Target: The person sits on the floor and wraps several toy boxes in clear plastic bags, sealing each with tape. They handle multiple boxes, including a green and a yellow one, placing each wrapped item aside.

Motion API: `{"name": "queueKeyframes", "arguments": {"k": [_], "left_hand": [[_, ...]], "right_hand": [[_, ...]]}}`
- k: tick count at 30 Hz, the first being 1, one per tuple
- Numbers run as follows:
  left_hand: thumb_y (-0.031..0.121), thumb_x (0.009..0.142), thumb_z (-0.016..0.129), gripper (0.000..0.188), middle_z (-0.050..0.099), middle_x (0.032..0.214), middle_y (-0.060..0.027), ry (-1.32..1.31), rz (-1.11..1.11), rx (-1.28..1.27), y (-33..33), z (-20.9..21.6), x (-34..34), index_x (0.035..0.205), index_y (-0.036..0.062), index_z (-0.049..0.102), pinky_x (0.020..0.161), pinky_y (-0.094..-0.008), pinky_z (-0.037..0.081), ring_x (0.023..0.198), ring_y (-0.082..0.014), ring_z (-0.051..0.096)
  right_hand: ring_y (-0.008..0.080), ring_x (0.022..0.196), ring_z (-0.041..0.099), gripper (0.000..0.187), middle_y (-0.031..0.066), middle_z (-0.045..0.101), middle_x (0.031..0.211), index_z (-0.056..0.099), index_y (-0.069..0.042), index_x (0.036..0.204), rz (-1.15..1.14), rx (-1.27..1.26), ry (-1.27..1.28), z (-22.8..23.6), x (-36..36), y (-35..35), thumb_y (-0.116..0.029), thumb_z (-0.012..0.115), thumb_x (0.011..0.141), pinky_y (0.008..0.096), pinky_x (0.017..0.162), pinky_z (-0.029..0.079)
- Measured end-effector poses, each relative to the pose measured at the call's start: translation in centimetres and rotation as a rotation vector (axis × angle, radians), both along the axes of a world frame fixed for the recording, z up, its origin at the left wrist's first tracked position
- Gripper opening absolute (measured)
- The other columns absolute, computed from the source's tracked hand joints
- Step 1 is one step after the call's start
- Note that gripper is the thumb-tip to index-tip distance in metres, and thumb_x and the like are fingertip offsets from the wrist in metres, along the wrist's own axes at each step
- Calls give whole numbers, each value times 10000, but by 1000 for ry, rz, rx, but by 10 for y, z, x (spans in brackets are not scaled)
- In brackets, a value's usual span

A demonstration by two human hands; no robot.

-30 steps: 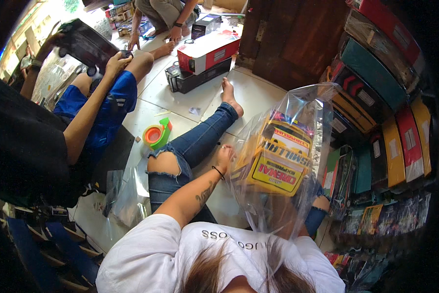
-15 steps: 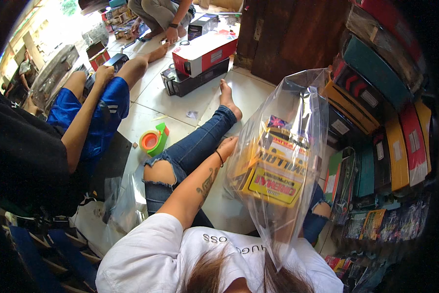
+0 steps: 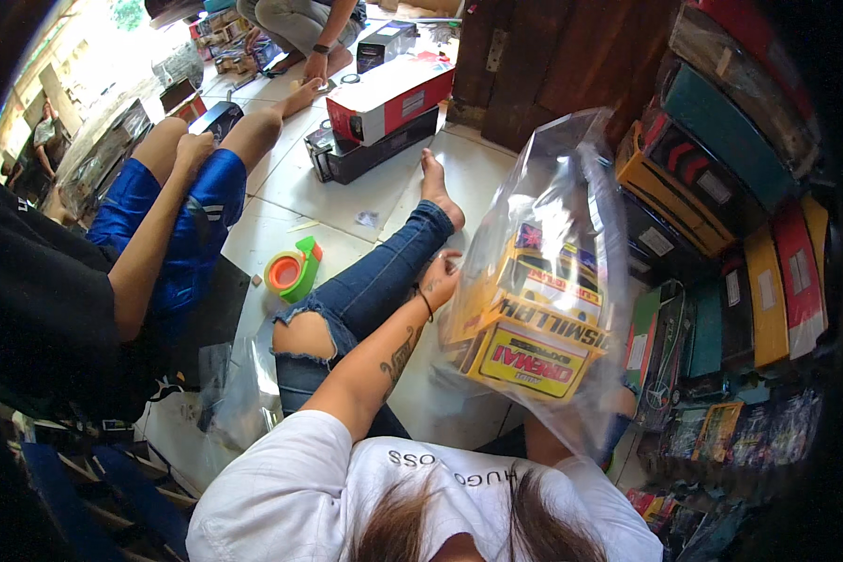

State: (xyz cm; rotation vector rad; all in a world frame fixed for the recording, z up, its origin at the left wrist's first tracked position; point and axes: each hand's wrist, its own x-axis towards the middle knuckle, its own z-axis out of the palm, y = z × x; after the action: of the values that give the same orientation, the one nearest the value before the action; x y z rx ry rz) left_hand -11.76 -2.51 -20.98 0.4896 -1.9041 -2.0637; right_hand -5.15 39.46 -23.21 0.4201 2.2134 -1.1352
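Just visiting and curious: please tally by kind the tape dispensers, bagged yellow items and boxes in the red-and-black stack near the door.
Green tape dispenser: 1
Yellow item inside clear bag: 1
Red-and-white box over black box: 2
Total: 4

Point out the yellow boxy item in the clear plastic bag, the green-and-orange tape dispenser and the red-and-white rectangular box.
Yellow boxy item (image 3: 537, 347): head view, lettered yellow panel.
Green-and-orange tape dispenser (image 3: 296, 271): head view, orange roll.
Red-and-white rectangular box (image 3: 393, 108): head view, long red side.
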Motion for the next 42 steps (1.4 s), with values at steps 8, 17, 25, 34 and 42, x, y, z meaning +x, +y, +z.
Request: {"name": "queueKeyframes", "arguments": {"k": [8, 17, 25, 34, 42], "left_hand": [[363, 931, 534, 625, 516, 1136, -152, 114, 314, 6, 12, 31, 64, 1360, -34, 314, 919, -311, 398, 1023, -227, 513], [617, 526, 809, 1220, 336, 1386, -223, 314, 180, -675, 132, 135, 199, 1441, 97, 192, 1077, -512, 243, 1307, -382, 316], [434, 819, 629, 665, 473, 1365, -128, 18, -363, -770, 36, 146, 203, 1353, 86, 439, 1098, -421, 269, 1287, -276, 410], [336, 840, 659, 529, 608, 1140, -210, -138, -945, -174, 1, 288, 359, 1176, -58, 555, 914, -367, 446, 1067, -270, 588], [390, 680, 811, 982, 513, 1252, -165, 286, 279, -950, -71, 309, 252, 1428, 53, 272, 838, -340, 471, 1047, -220, 568]], "right_hand": [[179, 633, 571, 451, 23, 596, 728, 608, -37, 777, -72, -330, 56, 34, -30, -68, -470, 572, 899, 307, 552, 445], [187, 599, 569, 464, 16, 592, 692, 608, -38, 748, -281, -1254, 96, 158, -53, -227, -478, 578, 893, 314, 535, 441], [258, 609, 566, 381, 70, 551, 677, 539, -45, 694, 764, -127, 1624, 331, 36, -216, -359, 752, 722, 362, 554, 452], [256, 746, 579, 365, 78, 574, 791, 574, -79, 795, 1009, -3, 1518, 283, 111, -196, -390, 744, 711, 372, 647, 462], [282, 834, 593, 405, 115, 617, 895, 608, -30, 999, 331, 136, 1185, 352, 35, -109, -415, 614, 874, 370, 794, 452]]}}
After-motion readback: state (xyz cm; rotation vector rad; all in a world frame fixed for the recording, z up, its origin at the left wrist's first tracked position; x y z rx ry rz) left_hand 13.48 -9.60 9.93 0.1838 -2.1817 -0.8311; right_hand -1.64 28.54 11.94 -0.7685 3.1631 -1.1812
